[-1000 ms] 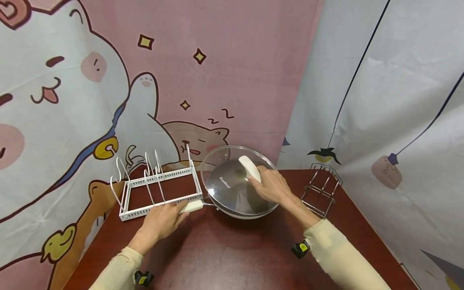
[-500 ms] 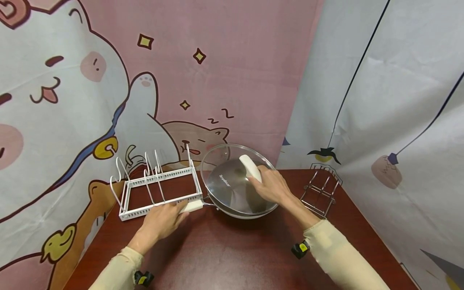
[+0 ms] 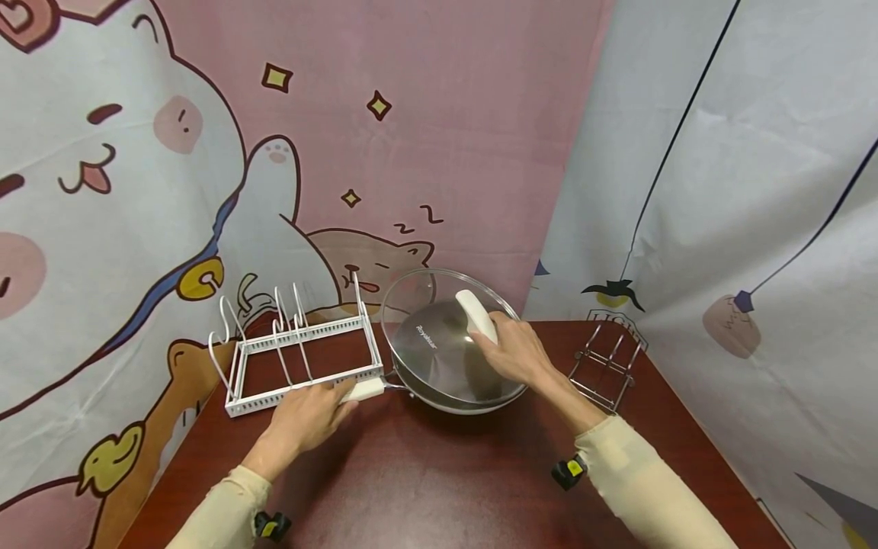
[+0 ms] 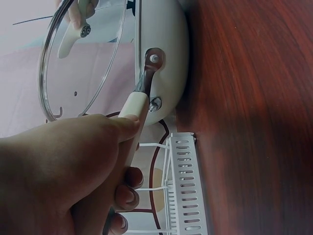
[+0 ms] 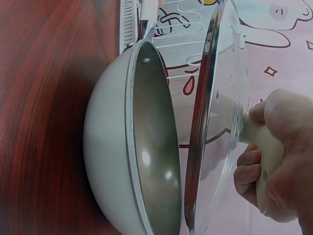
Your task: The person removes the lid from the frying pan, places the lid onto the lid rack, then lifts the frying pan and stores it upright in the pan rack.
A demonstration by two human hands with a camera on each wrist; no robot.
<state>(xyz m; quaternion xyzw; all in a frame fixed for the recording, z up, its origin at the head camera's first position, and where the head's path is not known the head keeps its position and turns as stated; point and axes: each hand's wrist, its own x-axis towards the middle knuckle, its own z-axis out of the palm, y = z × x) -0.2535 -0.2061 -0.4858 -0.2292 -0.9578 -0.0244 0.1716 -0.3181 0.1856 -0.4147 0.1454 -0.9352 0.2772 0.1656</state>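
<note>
My left hand (image 3: 307, 418) grips the cream handle (image 4: 135, 104) of a pan (image 5: 110, 142), its fingers wrapped under it in the left wrist view. White outside and greyish inside, the pan stands on the table. My right hand (image 3: 516, 348) holds the cream knob (image 3: 475, 315) of a clear glass lid (image 3: 411, 305) marked "Royalstar". In the right wrist view the lid is lifted off the pan, with a gap between its metal rim and the pan's edge. The lid's far side is tilted higher in the head view.
A white wire rack (image 3: 302, 393) with upright dividers stands left of the pan, close to its handle. A small metal rack (image 3: 604, 366) is at the right. Printed cloth (image 3: 480, 152) hangs behind the dark red table (image 3: 439, 480).
The lid has risen slightly away from the pan in my right hand, widening the gap at the far and left side. My left hand and the pan have stayed in place.
</note>
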